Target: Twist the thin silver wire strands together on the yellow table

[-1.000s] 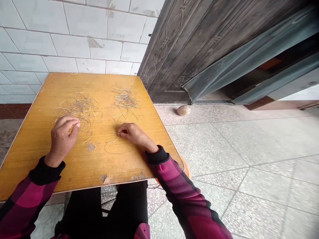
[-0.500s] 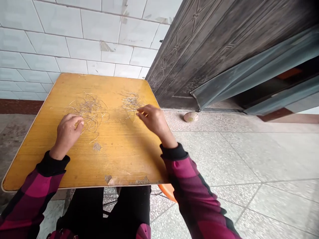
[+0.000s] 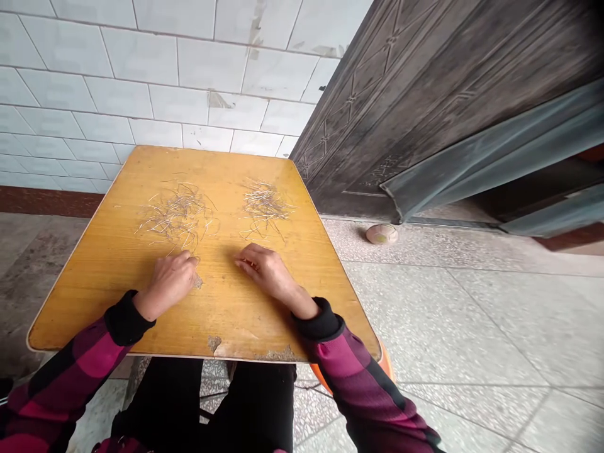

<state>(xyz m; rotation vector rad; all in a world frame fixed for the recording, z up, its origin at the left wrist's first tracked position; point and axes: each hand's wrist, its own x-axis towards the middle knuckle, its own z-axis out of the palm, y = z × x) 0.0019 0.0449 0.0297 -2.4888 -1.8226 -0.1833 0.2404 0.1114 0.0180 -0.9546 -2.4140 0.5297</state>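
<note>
Two loose tangles of thin silvery wire strands lie on a yellow wooden tabletop [image 3: 226, 308]: a wider tangle [image 3: 177, 217] to the left and a tighter one [image 3: 264, 204] to the right. My left hand [image 3: 170, 283] rests on the wood just below the left tangle, fingers curled, beside a chipped spot [image 3: 199, 282]. My right hand [image 3: 267, 270] lies below the right tangle with its fingertips together. Neither hand touches a tangle. Nothing shows in either hand, though a thin strand could be hidden.
A white tiled wall stands behind the table, with a dark embossed metal door to the right. A round pale object [image 3: 382, 234] lies on the speckled stone floor. An orange seat [image 3: 384, 358] shows under the table's right corner, and the table's near edge is chipped.
My right hand reached toward the right tangle, then drew back to the near middle of the table. My left hand moved right. The long strand beside my right hand no longer shows.
</note>
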